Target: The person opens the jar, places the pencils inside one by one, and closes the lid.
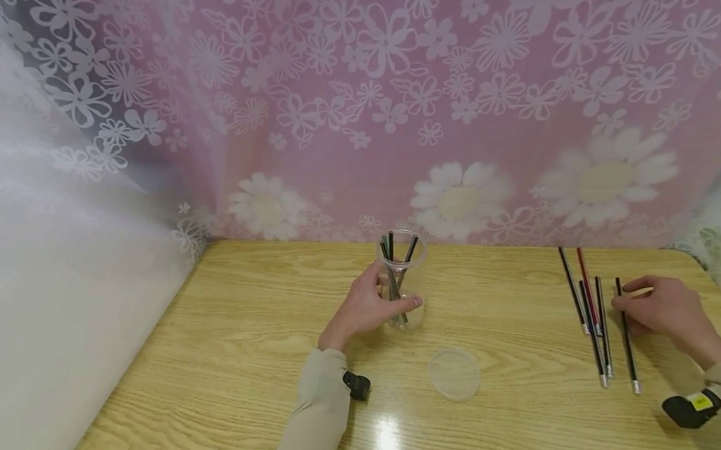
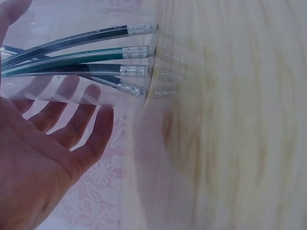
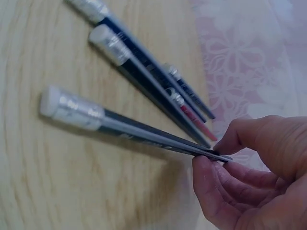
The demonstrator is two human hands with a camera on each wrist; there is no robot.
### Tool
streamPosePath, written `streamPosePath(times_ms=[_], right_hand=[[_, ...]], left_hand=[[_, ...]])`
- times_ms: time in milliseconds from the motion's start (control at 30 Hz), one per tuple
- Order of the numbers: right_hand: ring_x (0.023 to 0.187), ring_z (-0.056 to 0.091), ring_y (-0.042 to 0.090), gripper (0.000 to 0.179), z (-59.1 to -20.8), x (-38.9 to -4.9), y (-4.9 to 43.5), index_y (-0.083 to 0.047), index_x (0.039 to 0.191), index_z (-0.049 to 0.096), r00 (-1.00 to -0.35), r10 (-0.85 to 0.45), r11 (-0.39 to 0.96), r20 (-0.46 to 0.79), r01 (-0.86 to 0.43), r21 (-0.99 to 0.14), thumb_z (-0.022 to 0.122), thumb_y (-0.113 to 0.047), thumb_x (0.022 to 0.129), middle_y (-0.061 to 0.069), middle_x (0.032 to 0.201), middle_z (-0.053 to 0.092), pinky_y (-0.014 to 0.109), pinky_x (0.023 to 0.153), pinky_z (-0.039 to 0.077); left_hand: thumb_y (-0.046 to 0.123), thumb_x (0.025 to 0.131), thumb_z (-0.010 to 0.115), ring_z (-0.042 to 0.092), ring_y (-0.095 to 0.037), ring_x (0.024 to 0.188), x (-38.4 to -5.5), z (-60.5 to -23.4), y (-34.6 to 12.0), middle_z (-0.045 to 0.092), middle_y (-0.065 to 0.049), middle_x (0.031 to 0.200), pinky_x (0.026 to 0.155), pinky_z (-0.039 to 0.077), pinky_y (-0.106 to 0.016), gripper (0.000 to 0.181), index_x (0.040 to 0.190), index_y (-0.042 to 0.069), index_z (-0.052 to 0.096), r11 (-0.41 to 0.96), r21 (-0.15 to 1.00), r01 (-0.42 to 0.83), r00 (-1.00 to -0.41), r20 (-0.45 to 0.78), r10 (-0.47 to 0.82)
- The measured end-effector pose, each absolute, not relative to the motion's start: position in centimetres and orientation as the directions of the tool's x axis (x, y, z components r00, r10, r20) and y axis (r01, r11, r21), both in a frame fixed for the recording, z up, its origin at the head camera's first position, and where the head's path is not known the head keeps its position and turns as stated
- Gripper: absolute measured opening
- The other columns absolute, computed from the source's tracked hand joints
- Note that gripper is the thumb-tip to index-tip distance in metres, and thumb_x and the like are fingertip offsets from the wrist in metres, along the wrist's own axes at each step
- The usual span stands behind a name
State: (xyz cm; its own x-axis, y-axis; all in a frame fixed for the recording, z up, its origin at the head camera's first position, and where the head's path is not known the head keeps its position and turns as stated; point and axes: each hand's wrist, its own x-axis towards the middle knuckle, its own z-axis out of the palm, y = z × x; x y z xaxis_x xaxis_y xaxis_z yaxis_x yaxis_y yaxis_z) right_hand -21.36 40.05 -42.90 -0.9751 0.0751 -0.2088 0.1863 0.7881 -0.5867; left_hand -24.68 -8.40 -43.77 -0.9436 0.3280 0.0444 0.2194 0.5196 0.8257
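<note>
My left hand point(image 1: 367, 305) holds a clear plastic jar point(image 1: 414, 277) upright on the table, thumb across its near side and fingers curved around the far side. Several pencils point(image 2: 91, 37) lean inside it, metal-capped eraser ends at the bottom; one is green, the others dark. Over at the right, my right hand point(image 1: 671, 310) pinches the far end of a black pencil point(image 3: 134, 132) between thumb and fingertips. Its white eraser end points toward the near side of the table. Just left of it lie several loose dark pencils point(image 1: 604, 333) and a red pencil point(image 1: 586, 278), roughly side by side.
A round clear lid point(image 1: 453, 374) lies flat on the wood-grain table point(image 1: 232, 376), in front of the jar. Pink floral cloth point(image 1: 352, 112) hangs behind the table's back edge, and a pale sheet point(image 1: 38, 243) borders the left side.
</note>
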Motion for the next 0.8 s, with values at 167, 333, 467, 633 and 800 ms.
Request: streamPosePath(times_ms=[167, 333, 467, 633, 800], right_hand=[[0.066, 0.073, 0.016, 0.067, -42.7, -20.8, 39.7, 0.022, 0.140, 0.035, -0.987, 0.086, 0.729, -0.134, 0.154, -0.667, 0.058, -0.029, 0.105, 0.041, 0.108, 0.064, 0.037, 0.062, 0.062], [0.062, 0.070, 0.011, 0.065, -42.0, -20.4, 38.6, 0.020, 0.143, 0.032, -0.990, 0.135, 0.695, -0.041, 0.124, -0.708, 0.059, -0.024, 0.104, 0.032, 0.102, 0.062, 0.035, 0.060, 0.061], [0.059, 0.067, 0.006, 0.062, -41.1, -20.1, 37.2, 0.017, 0.146, 0.030, -0.981, 0.187, 0.687, 0.045, 0.098, -0.720, 0.059, -0.018, 0.103, 0.024, 0.099, 0.062, 0.032, 0.058, 0.060], [0.060, 0.058, -0.008, 0.063, -39.7, -19.6, 35.8, 0.012, 0.150, 0.029, -0.964, 0.233, 0.686, 0.130, 0.068, -0.724, 0.059, -0.014, 0.102, 0.010, 0.094, 0.060, 0.025, 0.053, 0.058], [0.063, 0.056, -0.014, 0.065, -38.9, -19.3, 34.6, 0.005, 0.154, 0.030, -0.950, 0.246, 0.674, 0.193, 0.025, -0.738, 0.061, -0.015, 0.100, -0.018, 0.085, 0.052, 0.021, 0.053, 0.056]], left_hand=[[0.058, 0.083, 0.079, 0.057, -0.023, 0.121, -24.7, -43.9, -8.4, 0.060, -0.003, 0.131, 0.096, 0.051, -0.052, 0.066, 0.139, 0.037, 0.053, 0.516, 0.829, 0.216, -0.945, 0.044, 0.325], [0.058, 0.083, 0.079, 0.057, -0.023, 0.121, -24.6, -44.0, -8.3, 0.060, -0.002, 0.130, 0.096, 0.051, -0.052, 0.066, 0.140, 0.037, 0.053, 0.513, 0.831, 0.215, -0.945, 0.044, 0.325], [0.058, 0.082, 0.079, 0.057, -0.023, 0.121, -24.7, -44.0, -8.3, 0.060, -0.002, 0.130, 0.095, 0.051, -0.051, 0.066, 0.139, 0.036, 0.053, 0.511, 0.832, 0.215, -0.945, 0.044, 0.325], [0.059, 0.082, 0.079, 0.058, -0.023, 0.120, -24.7, -44.0, -8.3, 0.059, -0.002, 0.130, 0.093, 0.052, -0.049, 0.066, 0.138, 0.036, 0.053, 0.513, 0.831, 0.215, -0.945, 0.045, 0.324], [0.058, 0.082, 0.079, 0.058, -0.021, 0.116, -24.8, -43.9, -8.3, 0.060, -0.002, 0.126, 0.091, 0.052, -0.047, 0.066, 0.138, 0.036, 0.054, 0.514, 0.828, 0.224, -0.944, 0.054, 0.326]])
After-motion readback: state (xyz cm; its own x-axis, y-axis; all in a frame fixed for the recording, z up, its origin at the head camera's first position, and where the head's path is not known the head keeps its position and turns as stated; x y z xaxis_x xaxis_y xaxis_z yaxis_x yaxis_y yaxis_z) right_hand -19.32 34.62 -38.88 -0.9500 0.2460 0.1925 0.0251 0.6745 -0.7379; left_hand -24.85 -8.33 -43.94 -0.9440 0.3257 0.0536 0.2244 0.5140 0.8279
